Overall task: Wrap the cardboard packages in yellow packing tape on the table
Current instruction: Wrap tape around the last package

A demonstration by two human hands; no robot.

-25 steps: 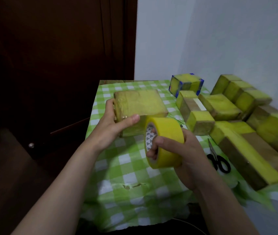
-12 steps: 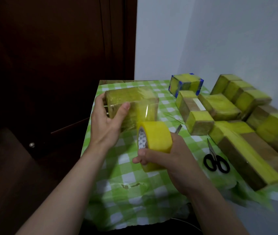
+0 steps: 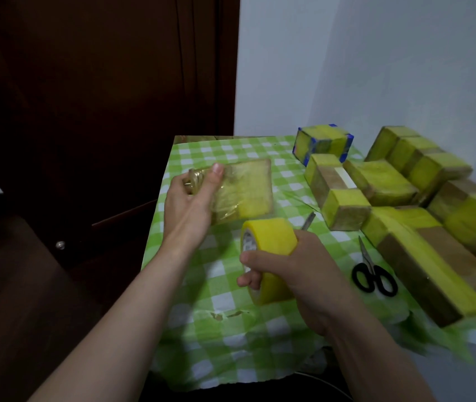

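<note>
My left hand (image 3: 190, 198) grips the left end of a cardboard package (image 3: 245, 192) covered in yellow tape, holding it over the left part of the table. A shiny strip of tape runs from the package down toward the yellow tape roll (image 3: 268, 256). My right hand (image 3: 297, 274) grips that roll just below and right of the package, thumb across its open side, fingers inside the core.
The table has a green-and-white checked cloth (image 3: 231, 329). Black-handled scissors (image 3: 371, 271) lie right of the roll. Several taped packages (image 3: 381, 181) crowd the right side along the white wall; one has blue corners (image 3: 323, 143). A dark door stands left.
My left hand turned the package and shifted its grip to the left end. My right hand carried the roll lower and closer to me, drawing tape out.
</note>
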